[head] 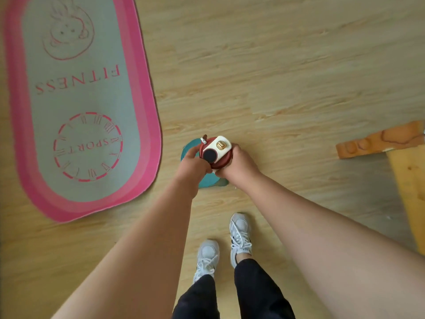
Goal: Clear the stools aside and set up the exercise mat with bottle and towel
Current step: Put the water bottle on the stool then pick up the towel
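Observation:
A pink-bordered grey exercise mat (pixel 80 107) lies unrolled on the wooden floor at the left, printed with FITNESS and SPORT. Just right of its near end, both my hands grip a red bottle (pixel 217 155) with a white lid, seen from above. My left hand (pixel 194 164) holds its left side and my right hand (pixel 239 165) wraps its right side. A teal object (pixel 207 181), perhaps the towel or a stool seat, sits right under the bottle and is mostly hidden by my hands.
A wooden stool or bench (pixel 379 143) with an orange patterned top and a yellow leg stands at the right edge. My feet in white sneakers (pixel 225 247) stand on bare wood floor just below the bottle. Open floor stretches beyond the bottle.

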`<state>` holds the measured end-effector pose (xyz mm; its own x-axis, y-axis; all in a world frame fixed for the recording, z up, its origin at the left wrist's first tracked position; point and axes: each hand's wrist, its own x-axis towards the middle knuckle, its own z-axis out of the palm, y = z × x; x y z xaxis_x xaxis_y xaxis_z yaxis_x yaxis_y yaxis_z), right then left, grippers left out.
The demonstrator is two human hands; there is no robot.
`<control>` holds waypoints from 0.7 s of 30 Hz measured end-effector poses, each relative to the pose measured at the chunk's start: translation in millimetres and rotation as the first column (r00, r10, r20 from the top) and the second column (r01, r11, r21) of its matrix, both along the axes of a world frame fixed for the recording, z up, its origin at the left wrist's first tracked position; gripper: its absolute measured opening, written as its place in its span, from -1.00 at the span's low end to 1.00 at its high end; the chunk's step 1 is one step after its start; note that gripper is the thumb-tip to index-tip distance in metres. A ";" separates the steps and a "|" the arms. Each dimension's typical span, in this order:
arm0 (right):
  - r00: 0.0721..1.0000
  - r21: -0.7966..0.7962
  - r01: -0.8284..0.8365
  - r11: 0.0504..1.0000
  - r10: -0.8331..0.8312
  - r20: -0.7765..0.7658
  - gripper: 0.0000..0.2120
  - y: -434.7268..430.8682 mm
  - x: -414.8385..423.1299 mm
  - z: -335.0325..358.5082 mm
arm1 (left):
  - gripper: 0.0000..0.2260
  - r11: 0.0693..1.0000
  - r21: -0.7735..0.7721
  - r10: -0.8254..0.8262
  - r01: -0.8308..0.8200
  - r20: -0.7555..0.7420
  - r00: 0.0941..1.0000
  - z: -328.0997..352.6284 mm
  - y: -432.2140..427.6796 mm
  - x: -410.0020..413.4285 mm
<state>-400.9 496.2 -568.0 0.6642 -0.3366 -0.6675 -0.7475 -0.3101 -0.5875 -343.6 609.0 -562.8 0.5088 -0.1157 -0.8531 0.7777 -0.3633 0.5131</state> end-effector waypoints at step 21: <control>0.991 0.267 0.009 0.964 0.028 -0.134 -0.24 14.2 84.7 -159.4 | -0.22 0.997 0.033 0.069 -0.066 -0.092 0.993 -149.8 9.8 63.1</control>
